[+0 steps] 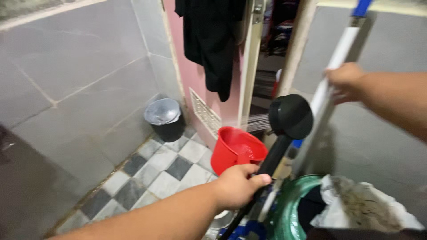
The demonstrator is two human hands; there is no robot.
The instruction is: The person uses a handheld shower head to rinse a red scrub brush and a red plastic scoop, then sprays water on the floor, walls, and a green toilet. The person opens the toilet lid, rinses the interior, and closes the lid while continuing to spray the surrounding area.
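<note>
The left hand (235, 186) is wrapped tight around the slim black handle of a round black plastic shower head (291, 116), fingers closed and the thumb laid along the handle. The same hand seems to carry a red plastic bucket (235, 150) as well, since the hand hides where the bucket's grip would be; I cannot tell for sure how the bucket is held. The shower head sits just above and to the right of the bucket's rim, its face turned toward the bucket, and thin jets of water (257, 122) spray sideways over the bucket's open mouth. Some water already lies inside the bucket.

The right hand (344, 81) is up and to the right of the bucket, fingers curled closed around a long white pole (333, 66) with a blue end piece, which slants down past the shower head.

Left of the bucket, well apart, a black round bin lined with a grey bag (164, 118) stands on the grey-and-white chequered tile floor (153, 171) against the grey tiled wall. Above the bucket a black garment (209, 40) hangs on a pink door. Below and right of the bucket is a green translucent tub (289, 209) beside crumpled white plastic holding dirty debris (362, 204).
</note>
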